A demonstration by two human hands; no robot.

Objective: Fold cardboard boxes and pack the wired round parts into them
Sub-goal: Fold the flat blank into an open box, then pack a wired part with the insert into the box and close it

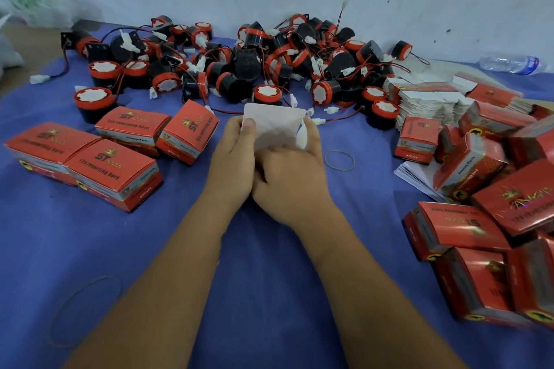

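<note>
Both hands hold one cardboard box (274, 123) at the table's middle, its white inner side facing me. My left hand (232, 159) grips its left edge with the thumb on the white face. My right hand (292, 175) grips the lower right, fingers curled round a white flap. Beyond it lies a heap of black and red wired round parts (257, 66). Folded red boxes (132, 126) stand at the left. A stack of flat boxes (425, 99) lies at the right.
More folded red boxes (479, 234) are piled at the right. A yellow rubber band (339, 160) lies right of my hands, another band (84, 311) at the lower left. A plastic bottle (509, 64) lies by the wall. A blue cloth (269, 293) covers the table.
</note>
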